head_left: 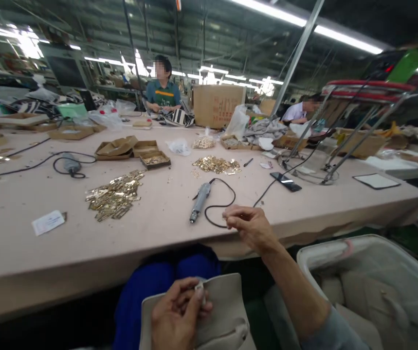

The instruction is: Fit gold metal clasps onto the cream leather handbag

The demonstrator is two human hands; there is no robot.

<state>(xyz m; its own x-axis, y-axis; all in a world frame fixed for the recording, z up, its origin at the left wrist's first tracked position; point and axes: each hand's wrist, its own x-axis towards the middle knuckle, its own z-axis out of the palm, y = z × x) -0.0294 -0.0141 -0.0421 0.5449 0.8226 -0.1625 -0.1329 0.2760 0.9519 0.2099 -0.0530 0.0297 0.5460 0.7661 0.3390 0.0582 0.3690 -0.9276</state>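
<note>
The left hand (174, 313) pinches a small pale piece (199, 286) over a smooth, flexible-looking beige panel (227, 294) on the lap. The right hand's (254, 229) fingertips meet; any contents are too small to tell. Glossy flat gold strips (116, 197) heap left on the table (157, 228).

Smooth beige leather-like panel (227, 294), near centre, folded at its near right, small silvery fitting (199, 287) by its far edge, tiny blurred piece (224, 216) beyond, rightward.
</note>
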